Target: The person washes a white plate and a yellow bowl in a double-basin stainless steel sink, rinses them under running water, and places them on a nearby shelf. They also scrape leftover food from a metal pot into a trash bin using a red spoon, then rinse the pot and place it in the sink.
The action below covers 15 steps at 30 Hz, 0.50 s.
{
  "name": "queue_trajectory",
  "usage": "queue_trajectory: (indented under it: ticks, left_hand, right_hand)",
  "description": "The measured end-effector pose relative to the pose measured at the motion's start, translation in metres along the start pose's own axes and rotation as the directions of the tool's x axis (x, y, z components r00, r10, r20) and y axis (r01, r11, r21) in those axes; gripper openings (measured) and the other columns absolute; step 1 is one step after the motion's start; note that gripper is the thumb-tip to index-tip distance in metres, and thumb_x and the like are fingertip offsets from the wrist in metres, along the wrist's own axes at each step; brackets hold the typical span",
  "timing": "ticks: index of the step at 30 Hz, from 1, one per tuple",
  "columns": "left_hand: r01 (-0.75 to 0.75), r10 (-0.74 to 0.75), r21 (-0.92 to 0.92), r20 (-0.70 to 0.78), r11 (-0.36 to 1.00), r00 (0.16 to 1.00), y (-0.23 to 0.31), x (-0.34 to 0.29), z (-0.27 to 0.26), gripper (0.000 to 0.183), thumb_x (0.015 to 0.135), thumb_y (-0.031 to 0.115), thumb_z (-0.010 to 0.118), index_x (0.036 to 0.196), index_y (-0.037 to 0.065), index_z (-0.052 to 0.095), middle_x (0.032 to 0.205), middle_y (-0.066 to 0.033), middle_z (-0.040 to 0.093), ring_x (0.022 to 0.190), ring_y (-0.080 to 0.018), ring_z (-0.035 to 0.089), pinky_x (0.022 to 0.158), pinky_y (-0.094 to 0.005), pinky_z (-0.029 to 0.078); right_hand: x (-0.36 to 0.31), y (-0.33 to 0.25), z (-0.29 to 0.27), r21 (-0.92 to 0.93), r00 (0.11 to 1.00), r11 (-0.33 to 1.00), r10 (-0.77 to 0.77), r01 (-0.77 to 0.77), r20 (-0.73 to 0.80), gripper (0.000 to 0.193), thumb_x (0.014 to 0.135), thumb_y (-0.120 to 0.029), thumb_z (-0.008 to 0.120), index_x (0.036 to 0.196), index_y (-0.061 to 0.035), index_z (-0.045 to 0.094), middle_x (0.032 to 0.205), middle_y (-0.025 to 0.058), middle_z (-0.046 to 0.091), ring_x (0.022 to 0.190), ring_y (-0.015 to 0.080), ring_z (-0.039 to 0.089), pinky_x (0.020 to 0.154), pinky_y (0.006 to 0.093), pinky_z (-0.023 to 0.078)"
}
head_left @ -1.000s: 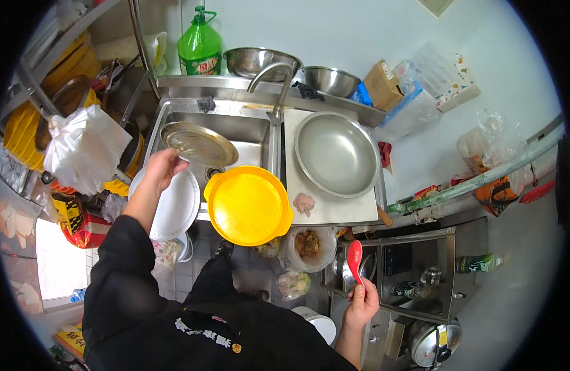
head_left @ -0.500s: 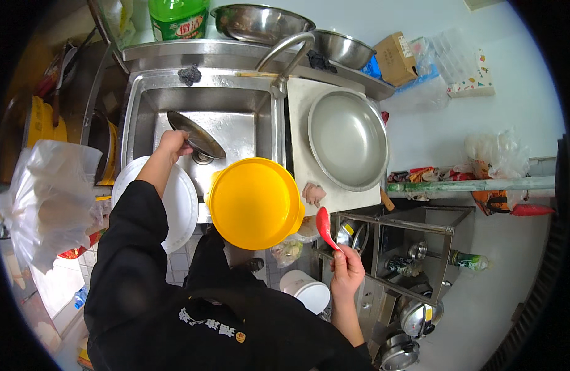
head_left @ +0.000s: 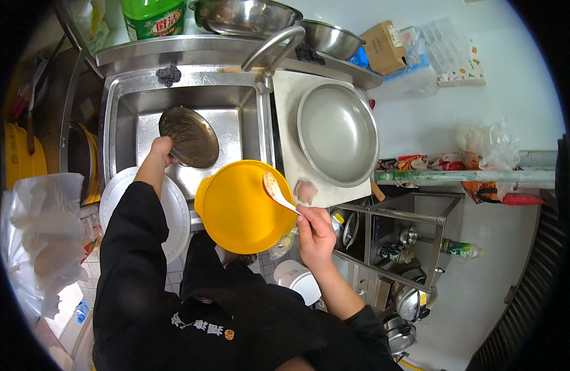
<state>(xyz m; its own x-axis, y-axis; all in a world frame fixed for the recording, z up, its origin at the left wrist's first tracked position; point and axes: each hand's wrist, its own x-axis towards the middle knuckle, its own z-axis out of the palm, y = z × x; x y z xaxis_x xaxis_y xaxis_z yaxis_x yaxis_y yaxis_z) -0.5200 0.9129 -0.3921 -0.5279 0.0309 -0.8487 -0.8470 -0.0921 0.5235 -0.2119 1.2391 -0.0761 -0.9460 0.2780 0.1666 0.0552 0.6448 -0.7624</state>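
Because the left hand [head_left: 163,150] grips its edge, the plate [head_left: 195,137] could slip into the sink [head_left: 231,127] beneath; the right hand [head_left: 317,234] grips a spoon [head_left: 277,190].

The plate [head_left: 195,145] is over the sink [head_left: 173,96], the tub [head_left: 232,219] before the sink, the spoon [head_left: 281,199] above the tub. Rightward, a bowl [head_left: 337,136] sits on the bench [head_left: 287,130]; behind, a jug [head_left: 150,20] left of basins [head_left: 244,18].

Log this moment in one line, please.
Left hand: holding round metal disc over sink | Right hand: holding spoon over yellow tub
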Motion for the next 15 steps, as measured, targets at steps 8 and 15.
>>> queue_trajectory:
  ticks: [8,15]
  left_hand:
    - [-0.006,-0.029,-0.219,-0.154,0.976,0.988,-0.004,0.027,-0.005,0.038,0.092,0.019,0.054,0.121,-0.005,0.057,0.114,-0.0254,0.067,0.096,-0.0425,0.068,0.08,-0.0601,0.053]
    - [-0.39,0.426,-0.349,0.03,0.852,0.904,-0.006,-0.105,-0.007,0.022,0.094,0.009,0.062,0.115,0.001,0.064,0.097,-0.008,0.066,0.083,-0.0199,0.062,0.077,-0.0348,0.054]
  right_hand:
    - [0.104,0.021,0.072,-0.106,0.971,0.979,-0.152,0.174,0.187,0.018,0.092,0.0,0.065,0.108,0.0,0.074,0.095,0.0193,0.067,0.091,0.035,0.067,0.081,0.0412,0.054]
    - [0.197,0.074,0.199,-0.247,0.85,0.907,-0.185,0.341,0.493,0.022,0.091,-0.008,0.06,0.104,-0.0009,0.076,0.099,0.0233,0.071,0.098,0.0403,0.066,0.09,0.0466,0.055]
